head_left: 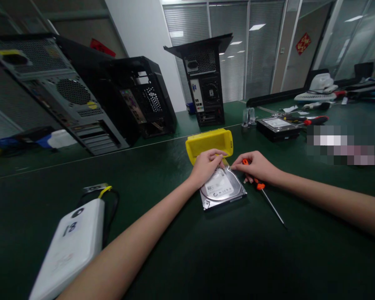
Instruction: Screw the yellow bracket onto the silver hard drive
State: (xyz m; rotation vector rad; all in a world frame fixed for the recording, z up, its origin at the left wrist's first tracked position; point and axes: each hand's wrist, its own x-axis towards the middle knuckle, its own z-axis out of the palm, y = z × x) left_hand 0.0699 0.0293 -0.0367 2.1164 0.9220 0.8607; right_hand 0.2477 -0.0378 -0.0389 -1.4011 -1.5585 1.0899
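Note:
A silver hard drive (221,185) with a white label lies on the green table. My left hand (207,166) rests over its far left part, the fingers bent down on it and partly hiding the label. At the drive's far right corner, my right hand (256,167) has its thumb and forefinger pinched together; anything tiny between them is too small to make out. The same hand keeps a screwdriver (260,186) with an orange and black handle tucked under its fingers, the shaft pointing toward the near right. Just behind the drive stands a yellow plastic bin (209,143).
Computer cases (90,100) stand at the back left, another tower (204,89) behind the bin. To the right are a stack of hard drives (278,127), a clear container (248,116) and pliers (315,120). A white power bank-like device (71,246) lies near left.

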